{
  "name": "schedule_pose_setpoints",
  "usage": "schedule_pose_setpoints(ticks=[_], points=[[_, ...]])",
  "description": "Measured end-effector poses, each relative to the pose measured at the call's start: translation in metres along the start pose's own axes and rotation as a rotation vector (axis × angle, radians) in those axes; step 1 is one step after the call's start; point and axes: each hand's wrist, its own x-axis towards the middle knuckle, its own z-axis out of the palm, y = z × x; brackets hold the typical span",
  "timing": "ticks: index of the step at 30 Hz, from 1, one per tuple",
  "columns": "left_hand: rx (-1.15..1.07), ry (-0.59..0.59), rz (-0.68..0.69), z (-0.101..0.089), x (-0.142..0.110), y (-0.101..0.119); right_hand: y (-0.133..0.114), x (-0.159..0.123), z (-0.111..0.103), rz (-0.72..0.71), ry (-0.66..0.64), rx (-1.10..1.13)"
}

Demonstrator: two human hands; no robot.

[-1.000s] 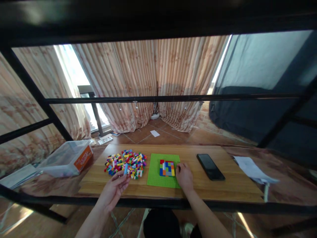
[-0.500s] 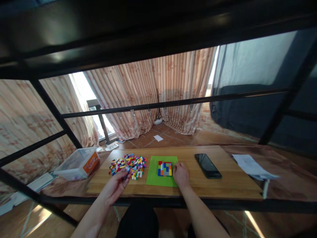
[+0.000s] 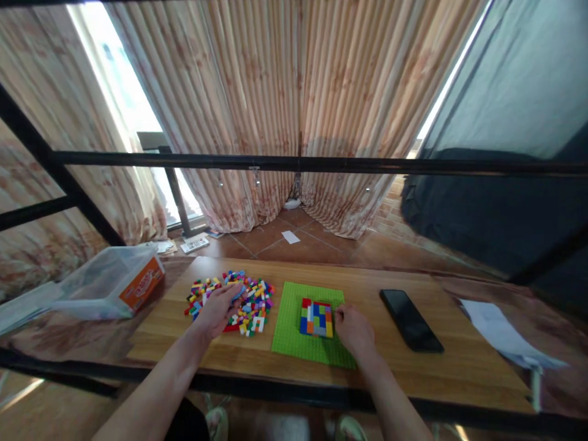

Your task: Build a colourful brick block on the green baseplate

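Over the pile of mixed toy bricks [image 3: 257, 300], my left hand [image 3: 218, 311] pinches a light blue brick [image 3: 239, 293] between thumb and fingers. A green studded baseplate [image 3: 287, 324] lies right of the pile. On it sits a squarish build of red, blue, yellow, orange and grey bricks [image 3: 316, 318]. My right hand [image 3: 353, 329] rests at the baseplate's right side with its fingers curled in, close beside the build. Whether a small piece is in those fingers, I cannot make out.
A black phone [image 3: 411, 321] lies on the wooden board [image 3: 220, 361] to the right. Beyond it are white papers [image 3: 500, 331]. A clear plastic box [image 3: 105, 282] with an orange label stands at the left. A black metal rail [image 3: 294, 162] crosses ahead.
My left hand, with the light blue brick, has reached further over the pile. My right hand stays beside the build. The view tilted up and back between frames.
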Motion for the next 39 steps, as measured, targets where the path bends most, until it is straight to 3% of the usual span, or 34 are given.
schedule_pose_setpoints(ticks=[8, 11, 16, 20, 24, 27, 31, 34, 35, 37, 39], points=[[0.295, 0.082, 0.133, -0.013, 0.027, -0.021, 0.009, 0.011, 0.003, -0.07, -0.017, -0.016], [0.42, 0.051, 0.171, -0.015, 0.033, -0.017, 0.01, 0.011, 0.004, -0.099, -0.009, -0.009], [0.94, -0.006, 0.266, -0.011, 0.031, -0.008, 0.01, 0.012, 0.004, -0.083, -0.006, -0.011], [1.038, -0.041, 0.243, -0.007, 0.029, -0.009, 0.011, 0.012, 0.005, -0.075, -0.003, 0.011], [1.026, 0.009, 0.223, -0.007, 0.031, -0.009, 0.008, 0.009, 0.004, -0.08, 0.019, 0.016], [0.969, 0.037, 0.289, -0.006, 0.032, -0.008, 0.005, 0.008, -0.001, -0.062, 0.039, 0.041], [0.644, 0.019, 0.329, 0.009, 0.028, -0.012, -0.002, 0.01, -0.012, -0.002, 0.196, 0.233], [0.436, -0.077, 0.307, 0.032, 0.017, -0.021, -0.015, 0.007, -0.017, -0.039, 0.264, 0.345], [0.393, -0.13, 0.29, 0.041, 0.012, -0.024, -0.022, 0.004, -0.018, -0.1, 0.282, 0.486], [0.309, -0.231, 0.24, 0.058, 0.0, -0.03, -0.037, -0.006, -0.017, -0.226, 0.236, 0.699], [0.238, -0.313, 0.179, 0.071, -0.01, -0.034, -0.052, -0.018, -0.016, -0.35, 0.148, 0.753]])
